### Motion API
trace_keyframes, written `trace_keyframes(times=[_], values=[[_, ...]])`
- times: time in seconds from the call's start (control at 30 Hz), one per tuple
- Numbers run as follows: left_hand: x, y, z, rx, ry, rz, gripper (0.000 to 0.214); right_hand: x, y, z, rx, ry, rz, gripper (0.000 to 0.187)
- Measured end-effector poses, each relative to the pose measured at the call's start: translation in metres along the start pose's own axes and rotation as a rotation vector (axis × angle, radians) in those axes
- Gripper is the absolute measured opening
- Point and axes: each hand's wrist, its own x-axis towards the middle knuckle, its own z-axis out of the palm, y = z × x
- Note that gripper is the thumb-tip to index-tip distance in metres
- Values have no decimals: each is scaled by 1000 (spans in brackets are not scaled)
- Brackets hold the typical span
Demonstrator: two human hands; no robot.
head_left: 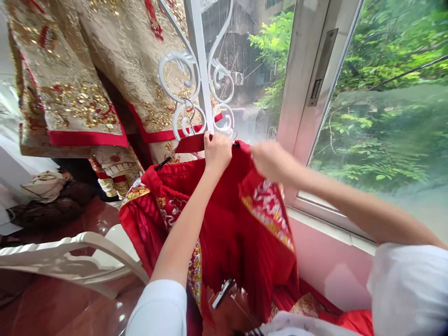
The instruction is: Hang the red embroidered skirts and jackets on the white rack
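A red embroidered garment (pixel 224 219) with gold and white trim hangs from a hanger (pixel 189 142) hooked on a white scrolled metal window grille (pixel 196 74). My left hand (pixel 217 151) is closed around the garment's top edge at the hanger. My right hand (pixel 268 161) pinches the red fabric just to the right, lifting a trimmed fold. Both arms reach up and forward from white sleeves.
A gold and red embroidered robe (pixel 87 79) hangs at upper left. A white chair (pixel 70 256) stands at lower left on a glossy reddish floor. The window frame (pixel 308 93) and pink wall (pixel 332 261) lie to the right; more red cloth (pixel 315 308) is heaped below.
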Motion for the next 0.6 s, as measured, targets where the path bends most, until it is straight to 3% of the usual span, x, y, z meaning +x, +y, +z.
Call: trace_keyframes(times=[0.07,0.17,0.23,0.37,0.47,0.6], values=[[-1,1,-1,5,-14,2,34,-25,-20,44,-71,-60,-35,39],[-1,1,-1,-41,-10,1,34,-43,-22,86,54,27,-103,44],[-1,0,1,-76,12,3,33,-42,-10,91,240,109,-90,39],[-1,-2,7,-111,29,5,32,-31,20,80,468,319,150,28],[0,-2,9,-161,23,-21,31,-22,35,93,583,277,270,23],[-1,-1,7,-219,29,-50,29,-15,38,131,905,172,291,30]])
